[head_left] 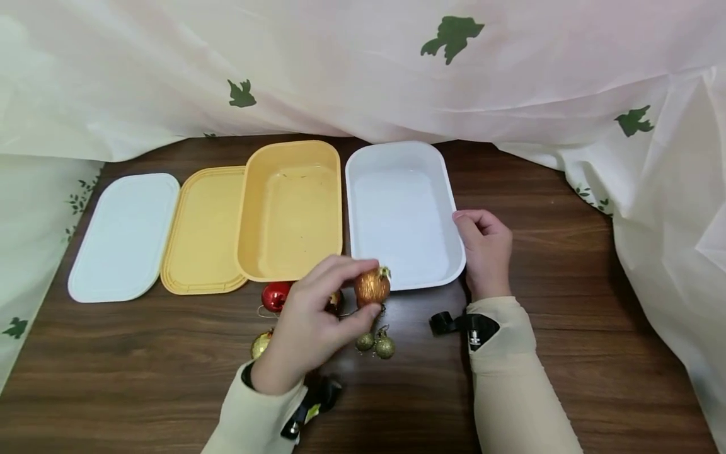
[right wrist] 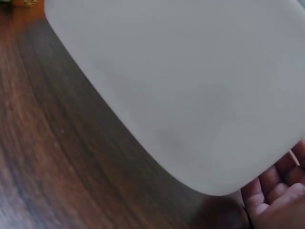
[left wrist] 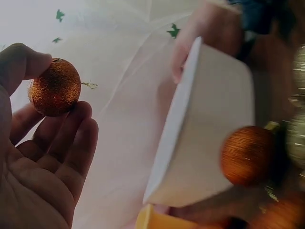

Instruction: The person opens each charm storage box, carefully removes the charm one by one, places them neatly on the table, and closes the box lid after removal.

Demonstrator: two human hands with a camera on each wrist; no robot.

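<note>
My left hand (head_left: 317,315) pinches an orange Christmas bauble (head_left: 372,287) between thumb and fingers, raised near the front edge of the white container (head_left: 405,221). In the left wrist view that bauble (left wrist: 55,88) looks glittery, with a gold loop pointing away from the palm. At the container's right side, my right hand (head_left: 486,252) grips the rim, thumb at the top edge. The container's outer wall (right wrist: 181,95) fills much of the right wrist view, the right fingers (right wrist: 281,176) curled beside it. The container's inside looks bare.
Left of the white container stands a yellow container (head_left: 303,214), then a yellow lid (head_left: 204,233) and a white lid (head_left: 125,239). A red bauble (head_left: 276,296), a gold bauble (head_left: 261,345) and small glittery green-gold baubles (head_left: 384,346) lie in front, partly behind my left hand.
</note>
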